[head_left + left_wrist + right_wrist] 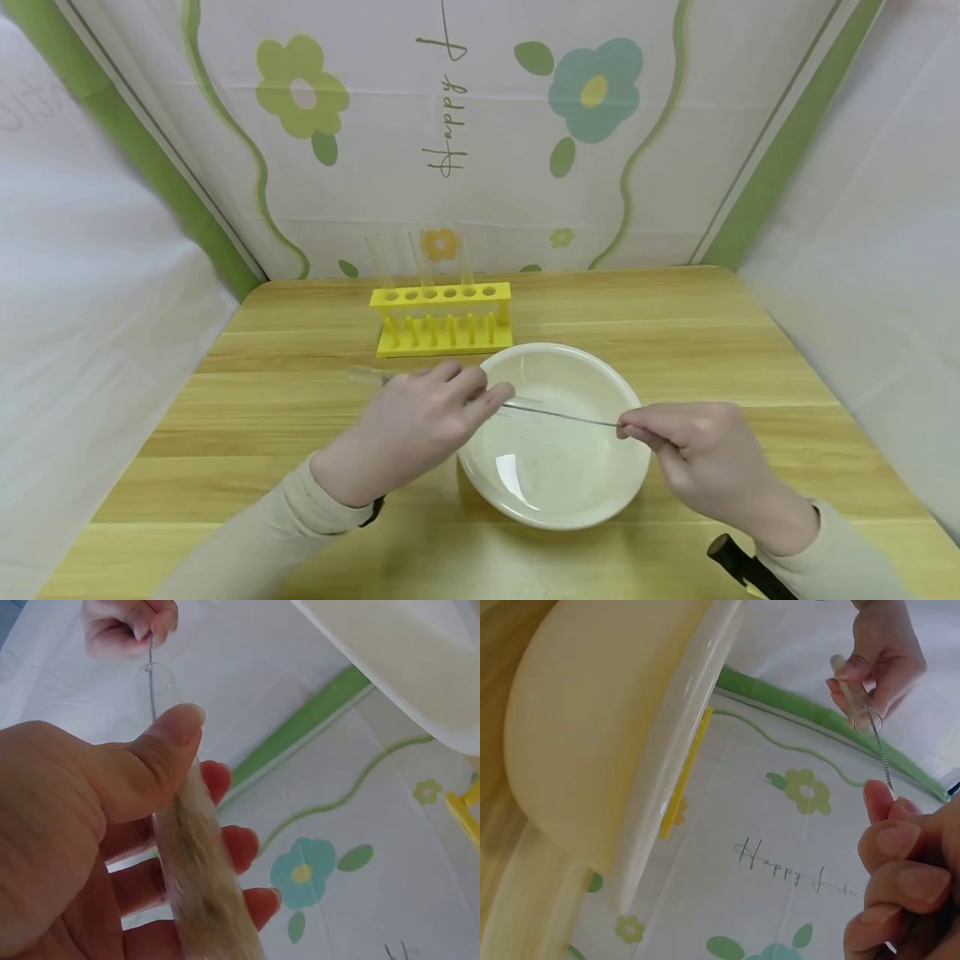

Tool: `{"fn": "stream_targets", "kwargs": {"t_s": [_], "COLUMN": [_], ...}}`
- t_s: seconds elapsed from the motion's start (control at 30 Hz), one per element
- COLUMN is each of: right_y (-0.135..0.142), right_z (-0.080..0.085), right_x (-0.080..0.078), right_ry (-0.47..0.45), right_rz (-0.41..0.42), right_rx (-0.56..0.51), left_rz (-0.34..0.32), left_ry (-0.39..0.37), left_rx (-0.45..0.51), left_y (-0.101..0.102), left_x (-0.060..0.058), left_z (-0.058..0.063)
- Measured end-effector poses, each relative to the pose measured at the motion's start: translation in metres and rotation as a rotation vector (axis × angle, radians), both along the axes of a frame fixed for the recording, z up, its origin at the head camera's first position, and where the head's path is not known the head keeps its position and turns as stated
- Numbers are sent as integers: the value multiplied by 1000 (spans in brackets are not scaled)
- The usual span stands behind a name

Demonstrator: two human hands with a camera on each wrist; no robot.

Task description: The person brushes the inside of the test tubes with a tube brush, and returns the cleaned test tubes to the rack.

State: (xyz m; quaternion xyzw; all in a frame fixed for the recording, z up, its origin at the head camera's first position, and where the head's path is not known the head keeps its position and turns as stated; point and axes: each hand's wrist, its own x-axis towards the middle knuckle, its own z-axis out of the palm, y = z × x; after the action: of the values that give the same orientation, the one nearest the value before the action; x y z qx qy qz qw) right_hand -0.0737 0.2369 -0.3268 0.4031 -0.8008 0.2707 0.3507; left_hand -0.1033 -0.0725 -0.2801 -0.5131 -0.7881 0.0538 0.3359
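Note:
My left hand (420,429) grips a clear glass test tube (166,682), its mouth pointing toward my right hand. Inside the tube sits the bristle part of a test tube brush (196,859); the bristles look pale brown and blurred. The twisted wire of the brush (573,418) comes out of the mouth and runs to my right hand (708,458), which pinches its end with the fingers curled. Both hands are raised over a white bowl (551,522), the left by its left rim, the right by its right rim. Whether liquid is in the bowl I cannot tell.
Behind the bowl stands a yellow test tube rack (446,346) with 3 clear test tubes (422,260) upright in its holes. The wooden table (300,417) is bounded by a flower-printed cloth (495,183) at the back and white cloth at the sides.

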Motion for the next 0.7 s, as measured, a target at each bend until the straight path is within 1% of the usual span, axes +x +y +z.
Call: {"fn": "stream_targets", "kwargs": {"t_s": [0.1, 0.3, 0.4, 0.5, 0.63, 0.7], "right_y": [8, 20, 24, 28, 31, 33], "right_z": [-4, -11, -11, -12, -12, -12], "right_x": [2, 4, 6, 7, 9, 10], "right_ry": [-83, -196, -234, -261, -295, -307], "right_rz": [8, 94, 112, 127, 113, 101], "right_rx": [-6, -63, -80, -89, -91, -85], "left_rz": [3, -17, -23, -7, 26, 32], "left_ry": [5, -12, -8, -20, -48, -47], "left_rx": [19, 31, 45, 35, 8, 4], "left_y": [-5, -10, -12, -15, -17, -18], "left_x": [-3, -5, -6, -6, -4, -4], "left_z": [-2, -1, 0, 0, 0, 1]}}
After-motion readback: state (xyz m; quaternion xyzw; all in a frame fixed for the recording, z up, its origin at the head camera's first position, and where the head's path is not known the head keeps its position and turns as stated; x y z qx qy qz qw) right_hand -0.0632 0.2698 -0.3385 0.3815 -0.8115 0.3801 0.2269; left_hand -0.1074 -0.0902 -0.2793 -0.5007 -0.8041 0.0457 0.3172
